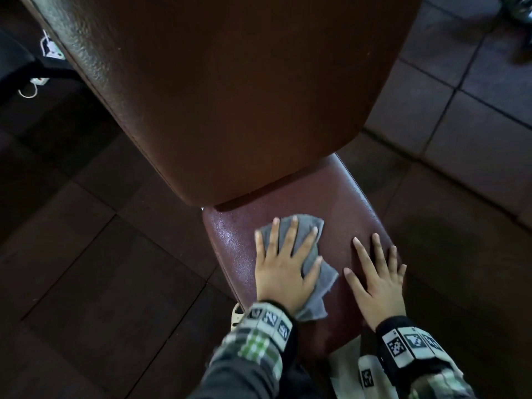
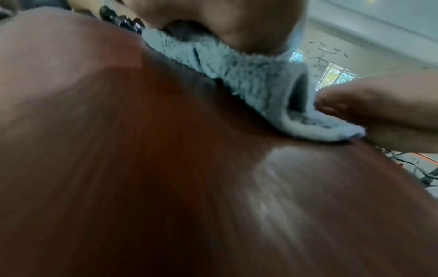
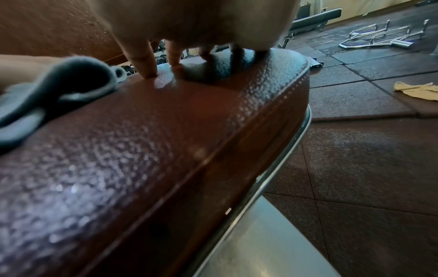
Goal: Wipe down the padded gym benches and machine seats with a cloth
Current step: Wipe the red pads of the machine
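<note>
A maroon padded seat (image 1: 339, 214) sits below a tilted brown backrest pad (image 1: 230, 96). My left hand (image 1: 283, 260) lies flat with spread fingers on a grey cloth (image 1: 305, 226), pressing it onto the seat's left half. The cloth (image 2: 255, 82) shows bunched under the palm in the left wrist view, and its folded edge (image 3: 54, 90) shows in the right wrist view. My right hand (image 1: 377, 277) rests flat on the bare seat's right side, fingers (image 3: 144, 63) straight and touching the leather (image 3: 147, 142). It holds nothing.
Dark rubber floor tiles (image 1: 100, 269) surround the bench. A metal bench frame (image 3: 279, 234) runs under the seat. A yellow rag (image 3: 417, 90) and chrome bar attachments (image 3: 384, 39) lie on the floor to the right. A black bench (image 3: 312, 18) stands farther back.
</note>
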### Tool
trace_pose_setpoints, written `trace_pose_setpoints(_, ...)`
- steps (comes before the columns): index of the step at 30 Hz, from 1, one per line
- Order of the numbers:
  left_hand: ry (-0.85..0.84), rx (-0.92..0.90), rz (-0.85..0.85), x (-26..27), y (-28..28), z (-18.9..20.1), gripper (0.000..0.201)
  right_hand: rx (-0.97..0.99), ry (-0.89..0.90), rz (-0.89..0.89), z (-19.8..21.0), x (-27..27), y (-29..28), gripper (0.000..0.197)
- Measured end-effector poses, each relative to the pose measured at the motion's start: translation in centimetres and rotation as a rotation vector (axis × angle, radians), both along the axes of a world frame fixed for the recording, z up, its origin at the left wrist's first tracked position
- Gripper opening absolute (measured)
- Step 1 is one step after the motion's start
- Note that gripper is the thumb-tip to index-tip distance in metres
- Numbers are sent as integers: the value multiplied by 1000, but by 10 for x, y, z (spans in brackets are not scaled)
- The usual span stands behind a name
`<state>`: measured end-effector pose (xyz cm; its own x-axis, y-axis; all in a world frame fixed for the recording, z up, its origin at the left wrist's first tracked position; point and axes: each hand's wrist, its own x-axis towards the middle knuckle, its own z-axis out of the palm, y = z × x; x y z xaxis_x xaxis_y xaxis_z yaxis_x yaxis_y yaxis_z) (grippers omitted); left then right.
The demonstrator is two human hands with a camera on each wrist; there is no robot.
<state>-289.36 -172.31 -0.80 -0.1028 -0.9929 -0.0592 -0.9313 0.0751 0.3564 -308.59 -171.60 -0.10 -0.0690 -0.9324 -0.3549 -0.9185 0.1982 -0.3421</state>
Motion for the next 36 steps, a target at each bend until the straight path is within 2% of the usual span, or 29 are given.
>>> trace_pose_setpoints(3,-7,-19,63,20,-49,-3,55,8,-4,0,1,0,0,65)
trace_pose_setpoints(7,-26,49,287,56,-78,2,53,28,-10,0,3,0,-1,66)
trace_pose_setpoints(12,4,-51,443,72,-35,-6,53,9,-21,-3,3,0,-1,65)
trace_pose_setpoints(15,73,-10,521,60,8,-8,59,4,-6,3,2,-1,-1,65)
trace_pose_setpoints(17,54,11,438,47,23,-6,60,8,-2,9,1,-1,0,66)
trace_pose_setpoints(19,3,-13,275,36,19,-5,58,7,-6,9,1,-1,0,65)
trace_pose_setpoints(21,-29,-53,154,35,-2,-4,56,7,-6,7,1,-2,0,65)
trace_pose_setpoints(24,-41,-53,95,48,-42,-3,54,9,-11,1,1,-1,0,65)
trace_pose_setpoints(28,-26,-22,251,81,-69,1,51,7,-13,2,2,-1,0,65)
trace_pose_setpoints(32,4,-83,372,95,-51,-9,48,14,-11,6,2,-1,0,66)
trace_pose_setpoints(36,268,-17,622,77,1,-16,59,9,-16,2,3,-1,0,66)
